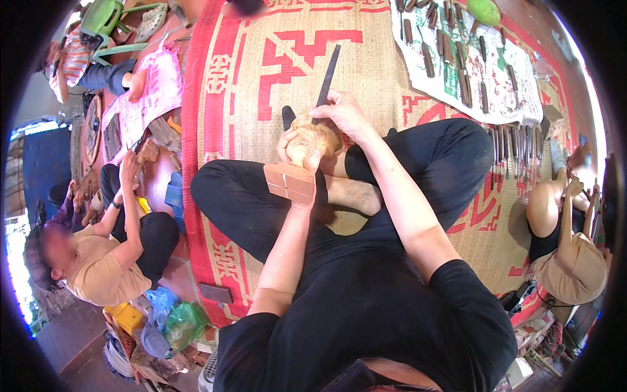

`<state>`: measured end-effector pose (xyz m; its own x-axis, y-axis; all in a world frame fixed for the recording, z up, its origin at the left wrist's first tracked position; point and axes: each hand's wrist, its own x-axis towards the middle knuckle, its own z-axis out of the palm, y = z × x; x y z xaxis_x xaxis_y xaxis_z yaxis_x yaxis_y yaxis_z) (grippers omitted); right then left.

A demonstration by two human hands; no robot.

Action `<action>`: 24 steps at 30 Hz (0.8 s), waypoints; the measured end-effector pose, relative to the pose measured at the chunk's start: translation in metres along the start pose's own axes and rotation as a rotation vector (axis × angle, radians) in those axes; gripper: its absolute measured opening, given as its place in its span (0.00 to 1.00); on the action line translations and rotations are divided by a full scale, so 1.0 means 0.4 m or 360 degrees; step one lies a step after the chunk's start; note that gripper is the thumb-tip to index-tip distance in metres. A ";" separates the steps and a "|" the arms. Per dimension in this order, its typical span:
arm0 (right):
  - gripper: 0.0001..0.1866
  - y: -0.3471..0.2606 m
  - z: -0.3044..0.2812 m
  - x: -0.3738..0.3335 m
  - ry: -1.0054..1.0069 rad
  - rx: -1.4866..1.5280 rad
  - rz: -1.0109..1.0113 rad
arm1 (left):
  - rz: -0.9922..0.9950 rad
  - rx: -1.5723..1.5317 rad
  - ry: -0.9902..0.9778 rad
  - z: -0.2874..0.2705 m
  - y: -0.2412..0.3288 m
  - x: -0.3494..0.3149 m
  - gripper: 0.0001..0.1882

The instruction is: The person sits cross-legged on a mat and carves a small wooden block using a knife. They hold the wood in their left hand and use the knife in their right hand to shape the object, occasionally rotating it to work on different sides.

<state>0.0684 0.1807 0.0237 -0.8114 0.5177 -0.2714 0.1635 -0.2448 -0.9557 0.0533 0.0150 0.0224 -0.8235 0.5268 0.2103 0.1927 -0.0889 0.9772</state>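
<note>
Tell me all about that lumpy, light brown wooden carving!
The lumpy, light brown wooden carving has a flat, squarish, reddish-brown end bearing pale lines. It's tilted above crossed legs, that end toward the black shirt. The left hand grips it; the long dark tool in the right hand seemingly touches it.

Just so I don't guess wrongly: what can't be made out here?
All in the head view:
Left grip: palm hidden by the wooden carving.
Dark piece: lower end hidden behind the carving.
Dark shape: blurred, cut off by the top edge.
Laid-out tools: fine details too small.
</note>
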 end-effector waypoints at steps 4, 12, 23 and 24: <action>0.05 0.019 -0.002 0.021 0.0148 0.0000 0.0021 | -0.0005 -0.0011 -0.0018 -0.003 -0.017 -0.001 0.25; 0.05 0.020 -0.013 0.026 0.0162 0.0121 -0.0105 | 0.0070 0.0037 -0.0028 -0.001 -0.017 0.000 0.26; 0.05 0.014 -0.028 0.045 0.0357 0.0159 -0.0052 | 0.0122 0.0107 -0.0034 -0.007 -0.040 0.000 0.28; 0.05 0.012 -0.026 0.043 0.0307 0.0199 -0.0085 | 0.0066 0.0055 -0.0047 -0.002 -0.030 0.000 0.28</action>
<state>0.0612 0.1969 0.0133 -0.6926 0.6770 -0.2489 0.0423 -0.3063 -0.9510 0.0505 0.0151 0.0107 -0.7985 0.5479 0.2493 0.2451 -0.0824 0.9660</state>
